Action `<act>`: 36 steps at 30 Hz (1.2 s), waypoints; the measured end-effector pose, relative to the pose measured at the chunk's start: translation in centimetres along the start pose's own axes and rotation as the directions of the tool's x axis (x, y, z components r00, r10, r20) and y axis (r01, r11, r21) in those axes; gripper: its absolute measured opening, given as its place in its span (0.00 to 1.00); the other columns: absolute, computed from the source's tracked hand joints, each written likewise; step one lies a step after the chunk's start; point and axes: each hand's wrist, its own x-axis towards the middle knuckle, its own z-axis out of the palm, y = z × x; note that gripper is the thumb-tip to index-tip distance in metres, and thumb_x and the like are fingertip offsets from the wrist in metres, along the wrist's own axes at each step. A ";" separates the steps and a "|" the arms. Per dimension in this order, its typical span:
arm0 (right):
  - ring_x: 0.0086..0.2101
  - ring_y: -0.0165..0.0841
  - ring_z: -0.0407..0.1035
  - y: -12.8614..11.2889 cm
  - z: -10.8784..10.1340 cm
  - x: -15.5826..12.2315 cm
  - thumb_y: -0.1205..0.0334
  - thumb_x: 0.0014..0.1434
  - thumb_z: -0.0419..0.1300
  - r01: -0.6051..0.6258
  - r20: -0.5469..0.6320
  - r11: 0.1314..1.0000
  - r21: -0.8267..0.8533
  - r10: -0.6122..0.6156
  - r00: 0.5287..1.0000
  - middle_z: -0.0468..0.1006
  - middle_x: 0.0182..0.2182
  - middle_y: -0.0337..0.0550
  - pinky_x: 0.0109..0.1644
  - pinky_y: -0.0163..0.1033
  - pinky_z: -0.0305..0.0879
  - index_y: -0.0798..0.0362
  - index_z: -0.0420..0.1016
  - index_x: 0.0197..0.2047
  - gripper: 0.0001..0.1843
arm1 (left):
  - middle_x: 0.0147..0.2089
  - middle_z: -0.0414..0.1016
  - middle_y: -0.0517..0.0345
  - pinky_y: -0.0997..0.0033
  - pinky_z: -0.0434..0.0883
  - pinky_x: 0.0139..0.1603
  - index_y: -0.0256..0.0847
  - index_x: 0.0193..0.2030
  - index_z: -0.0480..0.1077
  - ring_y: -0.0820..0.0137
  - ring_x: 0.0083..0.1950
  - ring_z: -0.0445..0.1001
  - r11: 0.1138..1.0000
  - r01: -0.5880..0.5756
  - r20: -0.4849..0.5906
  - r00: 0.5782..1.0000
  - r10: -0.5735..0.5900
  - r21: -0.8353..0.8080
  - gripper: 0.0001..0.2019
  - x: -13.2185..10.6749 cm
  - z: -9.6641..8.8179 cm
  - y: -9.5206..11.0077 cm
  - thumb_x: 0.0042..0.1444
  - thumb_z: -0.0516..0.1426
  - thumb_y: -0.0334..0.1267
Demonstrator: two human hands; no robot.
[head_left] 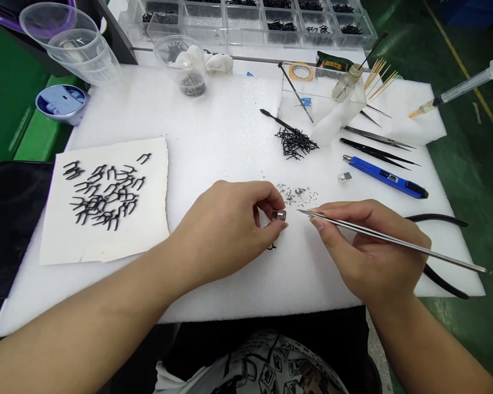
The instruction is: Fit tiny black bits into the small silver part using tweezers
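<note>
My left hand point(230, 230) is curled closed, pinching a small silver metal block point(279, 215) between thumb and forefinger just above the white foam mat point(213, 137). My right hand point(365, 246) grips long steel tweezers point(390, 241), whose tips point left and sit just right of the block. A scatter of tiny metal bits point(298, 194) lies just beyond both hands. A small black part point(271, 247) lies on the mat under my left hand.
A paper sheet point(107, 230) with several black forked parts point(102, 194) lies at left. A black parts pile point(296, 142), spare tweezers point(378, 153), a blue tool point(384, 176), pliers point(443, 246), a syringe point(456, 93), a clear tool box point(320, 93), cups point(74, 44) and compartment trays point(250, 19) surround the mat.
</note>
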 end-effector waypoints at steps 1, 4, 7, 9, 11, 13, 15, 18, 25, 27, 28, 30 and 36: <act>0.36 0.38 0.81 0.0 0.0 0.0 0.71 0.51 0.71 0.010 0.013 1.000 -0.002 -0.010 1.000 0.85 0.36 0.39 0.42 0.44 0.79 0.47 0.80 0.38 0.12 | 0.24 0.75 0.65 0.70 0.67 0.31 0.48 0.37 0.77 0.71 0.26 0.72 1.000 0.009 0.002 1.000 -0.009 0.003 0.07 0.0 0.0 0.1 0.52 0.61 0.42; 0.36 0.38 0.81 0.0 -0.1 0.0 0.71 0.52 0.70 0.019 0.032 1.000 -0.003 -0.019 0.999 0.85 0.36 0.39 0.42 0.44 0.79 0.47 0.80 0.39 0.12 | 0.24 0.75 0.65 0.69 0.67 0.31 0.48 0.36 0.77 0.70 0.26 0.72 1.000 0.015 -0.004 1.000 -0.015 0.013 0.07 0.1 0.1 0.1 0.51 0.61 0.42; 0.35 0.38 0.81 0.0 -0.1 0.0 0.70 0.52 0.69 0.028 0.038 1.000 0.000 -0.028 0.999 0.86 0.36 0.39 0.40 0.45 0.79 0.47 0.80 0.39 0.12 | 0.24 0.75 0.65 0.69 0.66 0.31 0.48 0.36 0.77 0.70 0.27 0.72 1.000 0.010 -0.013 1.000 -0.010 0.021 0.07 0.1 0.3 0.1 0.52 0.61 0.43; 0.35 0.38 0.81 -0.1 -0.1 0.1 0.70 0.52 0.69 0.045 0.050 0.999 0.006 -0.045 0.998 0.86 0.36 0.39 0.39 0.44 0.79 0.47 0.79 0.39 0.12 | 0.25 0.75 0.64 0.68 0.66 0.32 0.48 0.36 0.77 0.69 0.28 0.72 0.999 0.009 -0.019 1.000 -0.008 0.037 0.07 0.0 0.4 0.1 0.52 0.61 0.44; 0.34 0.37 0.81 -0.1 -0.1 0.1 0.71 0.52 0.69 0.051 0.062 0.999 0.010 -0.051 0.997 0.86 0.35 0.39 0.39 0.43 0.79 0.47 0.79 0.39 0.12 | 0.26 0.75 0.64 0.68 0.65 0.33 0.48 0.37 0.76 0.69 0.29 0.72 0.998 0.004 -0.021 1.000 -0.003 0.061 0.07 0.0 0.4 0.1 0.53 0.61 0.45; 0.34 0.36 0.81 -0.1 -0.1 0.2 0.71 0.52 0.69 0.048 0.067 0.999 0.024 -0.050 0.997 0.85 0.35 0.39 0.39 0.42 0.79 0.48 0.79 0.39 0.12 | 0.27 0.76 0.63 0.67 0.65 0.33 0.47 0.37 0.76 0.68 0.30 0.72 0.997 -0.007 -0.022 1.000 0.009 0.083 0.08 0.0 0.5 0.1 0.53 0.60 0.45; 0.35 0.36 0.81 -0.1 -0.2 0.2 0.72 0.52 0.69 0.043 0.078 0.998 0.049 -0.046 0.996 0.85 0.36 0.39 0.39 0.42 0.79 0.49 0.79 0.39 0.12 | 0.29 0.76 0.63 0.67 0.65 0.34 0.47 0.38 0.76 0.68 0.30 0.72 0.995 -0.024 -0.020 0.999 0.026 0.100 0.08 0.0 0.5 0.2 0.54 0.60 0.45; 0.35 0.36 0.81 -0.1 -0.2 0.2 0.72 0.52 0.69 0.037 0.105 0.996 0.080 -0.046 0.993 0.85 0.37 0.39 0.39 0.42 0.79 0.49 0.79 0.39 0.12 | 0.29 0.76 0.63 0.67 0.64 0.33 0.47 0.38 0.76 0.69 0.30 0.72 0.992 -0.036 -0.020 0.999 0.038 0.117 0.07 0.1 0.6 0.2 0.54 0.59 0.44; 0.35 0.33 0.80 -0.2 -0.2 0.3 0.72 0.52 0.69 0.034 0.110 0.996 0.082 -0.043 0.993 0.85 0.35 0.37 0.39 0.39 0.78 0.50 0.79 0.38 0.11 | 0.30 0.76 0.61 0.67 0.64 0.31 0.47 0.37 0.75 0.68 0.31 0.72 0.989 -0.061 -0.038 0.997 0.067 0.136 0.07 0.0 0.9 0.0 0.54 0.59 0.43; 0.34 0.32 0.80 -0.2 -0.2 0.3 0.72 0.52 0.69 0.039 0.116 0.997 0.074 -0.047 0.992 0.85 0.35 0.37 0.39 0.37 0.77 0.51 0.78 0.37 0.10 | 0.30 0.76 0.61 0.67 0.64 0.32 0.47 0.37 0.75 0.68 0.31 0.71 0.989 -0.058 -0.037 0.997 0.064 0.139 0.07 0.0 0.9 0.0 0.54 0.59 0.43; 0.34 0.31 0.80 -0.3 -0.2 0.3 0.72 0.52 0.69 0.042 0.116 0.997 0.069 -0.050 0.992 0.85 0.35 0.37 0.39 0.37 0.77 0.51 0.78 0.37 0.10 | 0.30 0.76 0.61 0.67 0.64 0.32 0.47 0.37 0.75 0.68 0.31 0.71 0.989 -0.054 -0.031 0.998 0.059 0.141 0.07 0.0 0.9 0.0 0.54 0.59 0.43; 0.34 0.30 0.80 -0.3 -0.1 0.4 0.72 0.52 0.69 0.049 0.117 0.997 0.062 -0.056 0.992 0.85 0.34 0.37 0.39 0.35 0.77 0.52 0.78 0.36 0.09 | 0.30 0.76 0.61 0.66 0.64 0.33 0.47 0.38 0.75 0.68 0.31 0.71 0.989 -0.043 -0.022 0.999 0.047 0.143 0.07 0.1 0.9 0.1 0.54 0.59 0.43; 0.34 0.29 0.80 -0.2 0.0 0.4 0.72 0.52 0.69 0.047 0.120 0.997 0.057 -0.053 0.991 0.85 0.34 0.36 0.40 0.34 0.76 0.51 0.78 0.36 0.09 | 0.31 0.75 0.61 0.65 0.64 0.33 0.46 0.38 0.75 0.68 0.31 0.71 0.990 -0.038 -0.012 0.999 0.040 0.136 0.07 0.2 0.8 0.2 0.54 0.59 0.44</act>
